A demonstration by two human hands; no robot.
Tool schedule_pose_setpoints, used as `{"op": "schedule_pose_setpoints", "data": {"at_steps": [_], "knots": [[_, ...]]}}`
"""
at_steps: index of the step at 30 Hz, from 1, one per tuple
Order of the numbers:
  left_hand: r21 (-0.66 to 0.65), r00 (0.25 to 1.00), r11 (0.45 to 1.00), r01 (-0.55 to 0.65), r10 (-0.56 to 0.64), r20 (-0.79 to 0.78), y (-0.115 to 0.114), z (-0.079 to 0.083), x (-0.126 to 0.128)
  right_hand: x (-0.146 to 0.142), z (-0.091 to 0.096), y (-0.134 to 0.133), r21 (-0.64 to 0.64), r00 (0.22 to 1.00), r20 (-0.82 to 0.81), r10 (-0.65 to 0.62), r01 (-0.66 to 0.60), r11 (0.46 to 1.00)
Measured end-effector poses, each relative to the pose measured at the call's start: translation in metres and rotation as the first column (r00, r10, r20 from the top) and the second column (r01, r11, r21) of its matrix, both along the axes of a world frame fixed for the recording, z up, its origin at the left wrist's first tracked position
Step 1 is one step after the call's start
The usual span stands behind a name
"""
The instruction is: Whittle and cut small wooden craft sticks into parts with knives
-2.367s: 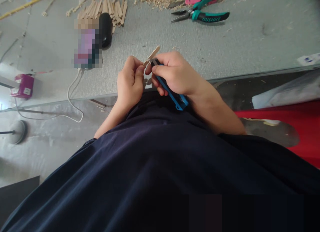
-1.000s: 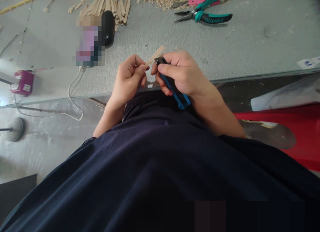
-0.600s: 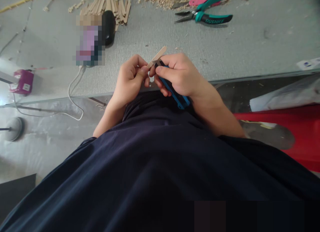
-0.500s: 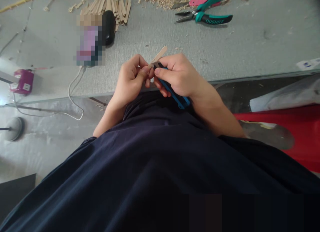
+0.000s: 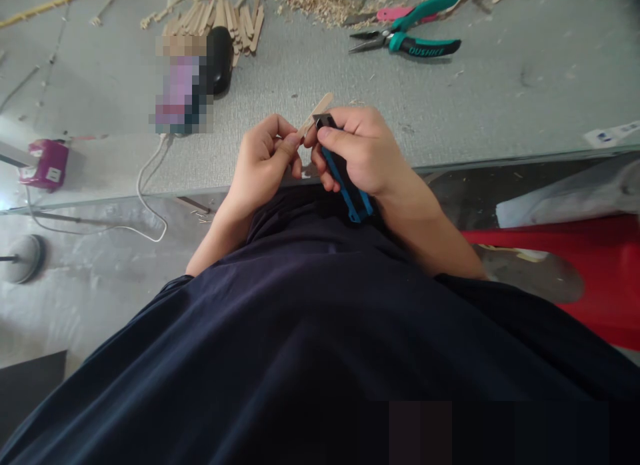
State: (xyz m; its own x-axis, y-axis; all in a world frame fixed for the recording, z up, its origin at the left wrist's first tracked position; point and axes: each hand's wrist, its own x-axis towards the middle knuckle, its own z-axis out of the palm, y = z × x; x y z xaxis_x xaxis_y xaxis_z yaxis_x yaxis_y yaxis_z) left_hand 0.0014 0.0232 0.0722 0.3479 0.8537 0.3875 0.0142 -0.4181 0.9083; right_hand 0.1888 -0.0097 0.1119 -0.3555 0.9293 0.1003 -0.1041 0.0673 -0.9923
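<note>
Stick is pinched toward its near end by the left hand, over the surface, long axis slanted far-right; just right of it, a cutter is gripped by the right hand.

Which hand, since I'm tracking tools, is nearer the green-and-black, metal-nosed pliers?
Right: the right hand is below and slightly left of the pliers in the picture; the left hand, pinching a flat pale wooden stick, is farther left.
</note>
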Motion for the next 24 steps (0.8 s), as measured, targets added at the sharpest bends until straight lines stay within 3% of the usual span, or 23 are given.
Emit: {"op": "schedule_pose_setpoints", "data": {"at_steps": [9, 24], "knots": [[-0.034, 1.0, 0.999, -0.013, 0.013, -0.02, -0.0018, 0.0026, -0.0005, -0.0041, -0.0023, 0.0016, 0.032, 0.994, 0.106, -0.016, 0.012, 0.999], [-0.059, 0.999, 0.997, 0.04, -0.039, 0.019, -0.0038, 0.0058, -0.0044, 0.0019, 0.0028, 0.0008, 0.007, 0.994, 0.09, 0.069, -0.07, 0.998]]}}
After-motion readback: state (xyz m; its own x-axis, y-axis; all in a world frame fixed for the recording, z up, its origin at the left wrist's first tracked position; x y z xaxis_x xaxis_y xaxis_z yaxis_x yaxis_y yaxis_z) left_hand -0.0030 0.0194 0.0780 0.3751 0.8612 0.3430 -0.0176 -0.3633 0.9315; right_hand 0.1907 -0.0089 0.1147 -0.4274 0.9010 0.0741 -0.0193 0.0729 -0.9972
